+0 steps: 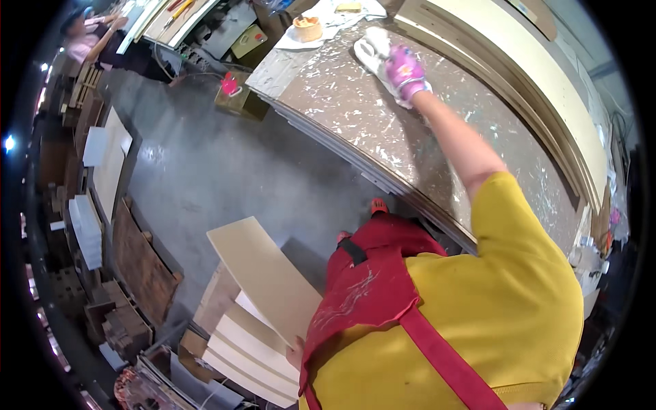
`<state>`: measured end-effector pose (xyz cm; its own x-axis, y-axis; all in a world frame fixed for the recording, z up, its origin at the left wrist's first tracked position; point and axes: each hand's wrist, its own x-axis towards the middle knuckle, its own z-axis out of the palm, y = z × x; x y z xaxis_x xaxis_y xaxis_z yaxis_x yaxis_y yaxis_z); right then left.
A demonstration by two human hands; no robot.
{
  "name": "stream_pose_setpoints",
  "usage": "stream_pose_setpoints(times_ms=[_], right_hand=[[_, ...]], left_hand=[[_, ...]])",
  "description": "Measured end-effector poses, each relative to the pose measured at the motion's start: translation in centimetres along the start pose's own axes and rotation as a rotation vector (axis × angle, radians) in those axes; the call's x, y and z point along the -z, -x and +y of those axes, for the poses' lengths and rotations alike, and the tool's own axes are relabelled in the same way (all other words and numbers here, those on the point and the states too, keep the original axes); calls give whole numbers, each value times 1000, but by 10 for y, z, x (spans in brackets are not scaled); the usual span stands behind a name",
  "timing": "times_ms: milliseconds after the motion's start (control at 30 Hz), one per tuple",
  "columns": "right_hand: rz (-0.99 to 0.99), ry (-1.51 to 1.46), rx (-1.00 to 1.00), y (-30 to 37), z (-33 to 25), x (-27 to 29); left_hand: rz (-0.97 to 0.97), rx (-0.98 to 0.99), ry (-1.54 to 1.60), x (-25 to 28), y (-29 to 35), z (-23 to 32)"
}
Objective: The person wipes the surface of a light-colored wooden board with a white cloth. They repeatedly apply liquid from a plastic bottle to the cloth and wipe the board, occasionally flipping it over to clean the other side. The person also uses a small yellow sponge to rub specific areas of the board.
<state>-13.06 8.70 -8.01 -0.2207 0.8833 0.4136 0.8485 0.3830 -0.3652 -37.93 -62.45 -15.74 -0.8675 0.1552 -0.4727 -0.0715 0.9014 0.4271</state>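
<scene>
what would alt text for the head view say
A person in a yellow shirt and red apron presses a white cloth on a paint-spattered brown worktable with the pink-gloved right hand. The left hand steadies a pale board beside stacked boards.

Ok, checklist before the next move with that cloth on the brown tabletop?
1. Right hand, pink-gloved, resting on the white cloth: ok.
2. Cloth lying on the spattered brown tabletop, away from its near edge: ok.
3. Small round tub apart from the cloth: ok.
4. Left hand at the edge of the pale board, fingers mostly hidden, so the grip: cannot tell.
5. Pale board steady over the stack of boards: cannot tell.
</scene>
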Motion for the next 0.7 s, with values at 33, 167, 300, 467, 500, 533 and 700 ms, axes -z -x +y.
stream_pose_setpoints(times_ms=[33, 167, 300, 467, 500, 533, 700], right_hand=[[-135, -1, -142, 5, -22, -14], [-417, -417, 377, 63, -155, -64], [-453, -566, 491, 66, -172, -46], [-122, -270, 184, 49, -76, -25], [-275, -225, 212, 67, -61, -22], [-207, -244, 359, 96, -47, -17], [-232, -57, 285, 293, 6, 104]], left_hand=[[-25, 24, 49, -5, 4, 1], [-45, -102, 8, -8, 3, 16], [-88, -4, -162, 5, -10, 20], [-97, -80, -112, 12, -34, -1], [-108, -100, -109, 10, -43, -5], [-121, -119, -107, 10, -53, -8], [-167, -210, -107, 8, -102, -21]])
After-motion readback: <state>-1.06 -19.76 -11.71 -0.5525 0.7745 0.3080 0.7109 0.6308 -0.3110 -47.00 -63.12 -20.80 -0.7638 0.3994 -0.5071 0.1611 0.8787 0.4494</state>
